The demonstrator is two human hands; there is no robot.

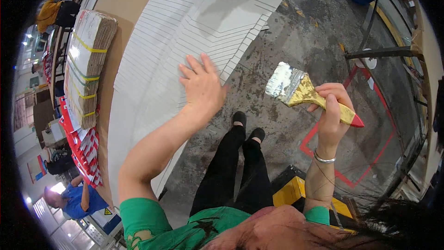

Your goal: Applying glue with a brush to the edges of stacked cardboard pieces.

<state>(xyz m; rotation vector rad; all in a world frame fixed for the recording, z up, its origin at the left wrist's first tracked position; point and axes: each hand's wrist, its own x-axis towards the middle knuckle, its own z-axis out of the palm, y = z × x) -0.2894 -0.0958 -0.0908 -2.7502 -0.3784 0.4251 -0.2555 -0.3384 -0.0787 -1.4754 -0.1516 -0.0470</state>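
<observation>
My left hand [202, 85] rests on a spread of overlapping white sheets [152, 60], its fingers apart and pointing away from me. The sheets are fanned out in narrow strips across the table, their stepped edges running along the table's right side. In my right hand [334, 111] is a wide paintbrush [305, 91] with a yellow handle and a red tip, fingers wrapped round the handle. Thick white paste coats its bristles. The brush is held over the floor, apart from the sheets. A silver bangle circles my right wrist.
Bundles of stacked board [90, 60] tied with yellow straps stand at the table's left, beside a fanned pile of red and white printed sheets [85, 143]. Red tape [358, 180] marks the grey floor [259, 65]. A metal frame [379, 53] stands at right. A person in blue [81, 201] is at lower left.
</observation>
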